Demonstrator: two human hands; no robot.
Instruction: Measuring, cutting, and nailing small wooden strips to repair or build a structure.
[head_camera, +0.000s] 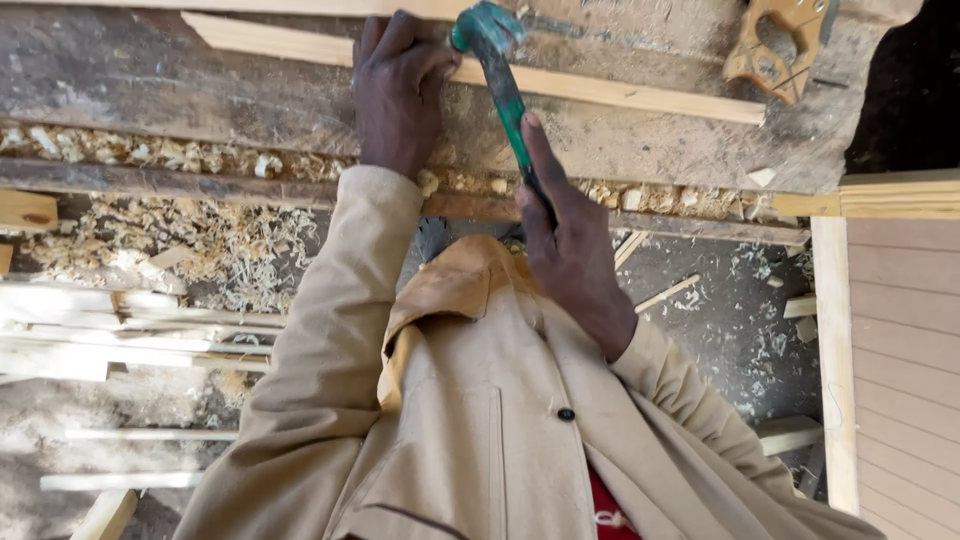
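Near: beige buttoned jacket (480, 420) fills the bottom of the view, both sleeves reaching up to the worn grey wooden worktop (200, 90). Floor under it carries pale wood shavings (200, 240) and loose light offcut sticks (120, 330) on the left

Right hand (570, 240) is closed round the lower grip of a green-handled hammer (505, 85), thumb laid along the shaft; head sits at the far end, just above the strip

Left hand (400, 90) is flat, fingers curled down over a long pale wooden strip (620, 95) that runs left to right across the worktop, pinning it right beside the hammer head. No nail visible, fingers hide that spot

Reads as mid-hammering on the strip. Next blow needs a short controlled stroke, since the fingertips are almost touching the head

Far right: orange-brown wooden saw handle (780, 45) on the worktop, well apart from both hands
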